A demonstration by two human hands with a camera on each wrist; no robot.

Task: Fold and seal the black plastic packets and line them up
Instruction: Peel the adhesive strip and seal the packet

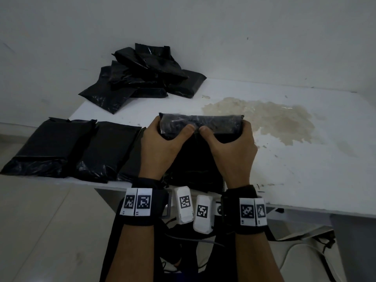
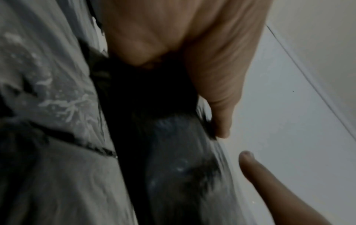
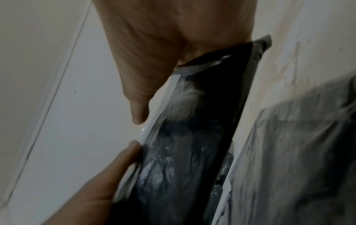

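Observation:
A black plastic packet [image 1: 200,159] lies at the table's near edge, its far flap [image 1: 203,124] folded over toward me. My left hand [image 1: 164,139] grips the flap's left end, thumb on top and fingers hidden behind. My right hand [image 1: 230,141] grips the right end the same way. The two thumbs almost meet at the flap's middle. In the left wrist view my left hand [image 2: 192,64] curls over the glossy flap [image 2: 173,159]. In the right wrist view my right hand [image 3: 163,53] holds the same flap [image 3: 192,137]. Three packets [image 1: 81,147] lie side by side to the left.
A loose heap of several black packets [image 1: 142,76] sits at the far left of the white table [image 1: 305,169], against the wall. A brownish stain [image 1: 264,117] spreads to the right of my hands. Cables and white wrist devices [image 1: 193,208] hang below the table edge.

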